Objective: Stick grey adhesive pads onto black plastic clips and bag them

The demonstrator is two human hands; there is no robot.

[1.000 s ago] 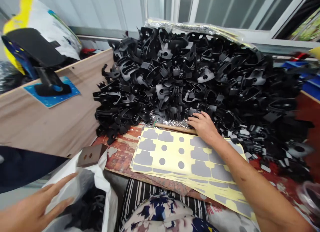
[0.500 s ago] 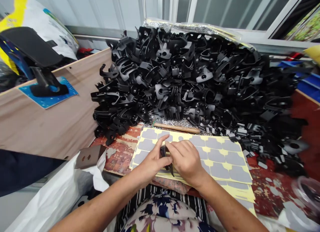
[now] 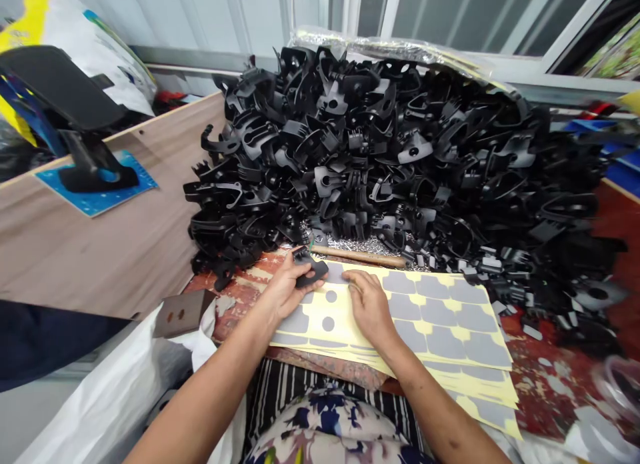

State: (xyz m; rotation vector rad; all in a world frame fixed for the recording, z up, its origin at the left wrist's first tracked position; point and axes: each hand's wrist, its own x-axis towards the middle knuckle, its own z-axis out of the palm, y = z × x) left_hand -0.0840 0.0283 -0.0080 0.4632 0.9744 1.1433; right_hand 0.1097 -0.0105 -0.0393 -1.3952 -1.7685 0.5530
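A small black plastic part (image 3: 309, 275) is gripped in the left hand (image 3: 289, 287), fingers curled closed around it, and is held just above the far left corner of the yellow sticker sheet (image 3: 395, 311). The right hand (image 3: 369, 307) is laid flat on that sheet, fingers together and pressed near a grey pad (image 3: 400, 282); nothing is held in it (the fingertips rest on the backing paper between the grey shapes). The sheet, with more like it stacked beneath, is spread along the near edge of the bench (image 3: 545, 377), whose worn red surface is seen at the right. A wooden stick (image 3: 360, 256) lies just beyond the sheet's far edge. Behind it, the back of the bench is filled by a large heap of black plastic parts (image 3: 400, 157). A white bag (image 3: 115, 397) hangs open off the near left corner.
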